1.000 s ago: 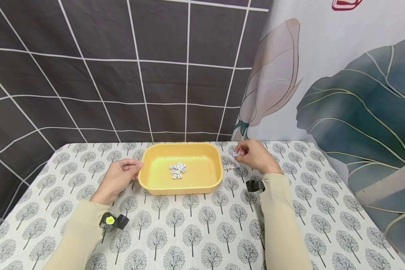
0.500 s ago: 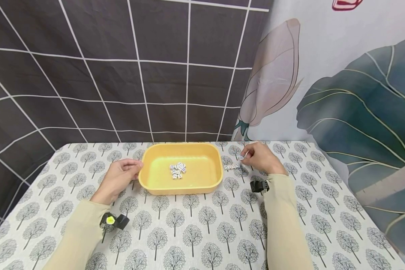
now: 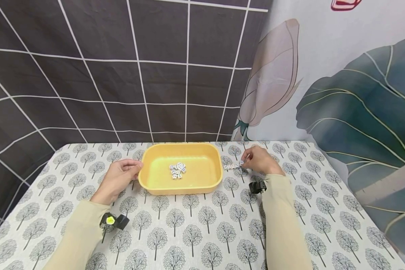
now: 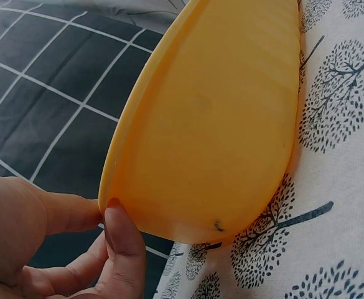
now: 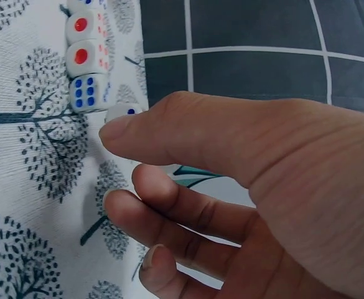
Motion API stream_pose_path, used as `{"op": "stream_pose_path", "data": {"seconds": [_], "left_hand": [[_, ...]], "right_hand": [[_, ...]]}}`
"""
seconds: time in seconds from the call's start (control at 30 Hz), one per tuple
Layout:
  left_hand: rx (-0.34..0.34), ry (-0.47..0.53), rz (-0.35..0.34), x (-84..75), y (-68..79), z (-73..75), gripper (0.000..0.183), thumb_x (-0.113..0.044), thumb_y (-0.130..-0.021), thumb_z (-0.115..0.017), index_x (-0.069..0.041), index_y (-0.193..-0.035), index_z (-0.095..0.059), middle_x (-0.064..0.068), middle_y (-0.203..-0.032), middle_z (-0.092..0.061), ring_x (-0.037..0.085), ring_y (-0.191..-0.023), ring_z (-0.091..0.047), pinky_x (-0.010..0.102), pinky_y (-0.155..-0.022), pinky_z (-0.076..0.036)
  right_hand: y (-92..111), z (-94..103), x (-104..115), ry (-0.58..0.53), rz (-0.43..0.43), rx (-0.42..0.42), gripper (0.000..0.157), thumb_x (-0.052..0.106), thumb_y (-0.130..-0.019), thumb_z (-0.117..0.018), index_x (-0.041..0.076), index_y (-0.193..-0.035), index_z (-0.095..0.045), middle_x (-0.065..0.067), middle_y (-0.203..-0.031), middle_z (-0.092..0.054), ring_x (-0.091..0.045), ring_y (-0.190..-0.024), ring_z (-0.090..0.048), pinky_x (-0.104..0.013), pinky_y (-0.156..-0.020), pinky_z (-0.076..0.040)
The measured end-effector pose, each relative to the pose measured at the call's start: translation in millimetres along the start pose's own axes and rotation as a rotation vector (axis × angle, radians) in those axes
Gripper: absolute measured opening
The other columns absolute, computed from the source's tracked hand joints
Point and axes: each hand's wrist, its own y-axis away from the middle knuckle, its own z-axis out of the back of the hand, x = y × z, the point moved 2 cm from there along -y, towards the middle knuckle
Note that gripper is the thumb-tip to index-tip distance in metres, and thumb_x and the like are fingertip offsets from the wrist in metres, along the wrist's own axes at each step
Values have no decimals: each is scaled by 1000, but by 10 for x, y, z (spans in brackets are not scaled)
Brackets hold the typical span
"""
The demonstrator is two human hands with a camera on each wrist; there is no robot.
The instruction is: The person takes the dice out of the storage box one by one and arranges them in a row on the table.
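My left hand (image 3: 119,177) pinches the left rim of a yellow plastic tray (image 3: 202,183), thumb and finger on its edge in the left wrist view. Several white dice (image 3: 177,171) lie clustered inside the tray. To the tray's right, a short row of dice (image 3: 230,167) is lined up on the cloth. At the row's right end my right hand (image 3: 259,160) pinches a single die (image 5: 124,111), mostly hidden behind the thumb (image 5: 138,137) in the right wrist view. Red and blue pips show on the row's nearest dice (image 5: 87,92).
A white cloth (image 3: 192,232) with a tree print covers the table. Behind it hangs a dark curtain (image 3: 162,86) with white grid lines, and a floral curtain (image 3: 324,93) hangs at the right. Each wrist wears a small black camera (image 3: 121,221).
My right hand has shifted slightly right, then down toward the row's right end, with the die in its fingers. The left hand and the tray have stayed in place.
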Motion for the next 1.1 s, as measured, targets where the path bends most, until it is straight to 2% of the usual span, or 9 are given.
{"op": "stream_pose_path", "data": {"seconds": [0.27,0.5,0.7,1.1], "left_hand": [[-1,-2,1,0,-2,3,39,-20,-103,-60,7,-131,-55,-2,-96,-70,3,-78,-62,18,-75,-58],[-2,0,-6,-5,0,2,39,-19,-103,-60,8,-131,-55,-2,-94,-69,3,-77,-62,18,-74,-58],[-3,-5,-8,-13,15,2,38,-19,-103,-60,8,-130,-56,-1,-96,-69,3,-78,-62,19,-76,-58],[-4,-2,-10,-12,11,7,37,-19,-103,-60,8,-129,-56,-1,-94,-69,4,-77,-62,19,-76,-58]], "right_hand": [[-13,-29,-29,-10,-31,-5,13,7,-85,-76,8,-96,-70,-6,-91,-58,-18,-79,-54,-28,-64,-47],[-10,-73,-38,-26,-70,18,14,1,-83,-72,7,-95,-68,-8,-91,-61,-18,-70,-63,-26,-60,-51],[-5,-99,-13,-53,-82,31,13,2,-87,-72,6,-98,-67,-11,-97,-61,-19,-67,-69,-26,-59,-54],[4,-79,2,-59,-96,39,17,3,-85,-74,7,-100,-68,-10,-98,-61,-19,-70,-66,-25,-59,-54]]}}
